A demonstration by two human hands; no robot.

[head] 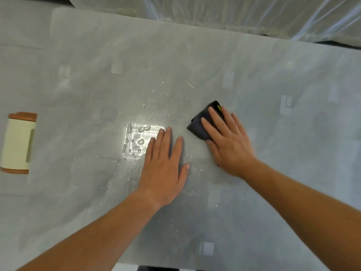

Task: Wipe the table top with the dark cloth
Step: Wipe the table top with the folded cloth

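The grey glossy table top (273, 94) fills the view. A folded dark cloth (198, 125) with a small yellow mark lies flat on it right of centre. My right hand (228, 141) presses down on the cloth with fingers spread, covering its near half. My left hand (164, 165) lies flat on the bare table just left of the cloth, fingers together, holding nothing. Water droplets (140, 141) are scattered in front of and beside my left fingertips, under a bright light reflection.
A cream cylinder with brown end caps (17, 142) lies on its side at the table's left edge. Clear plastic sheeting (234, 14) covers something beyond the far edge. The near edge runs along the bottom of the view.
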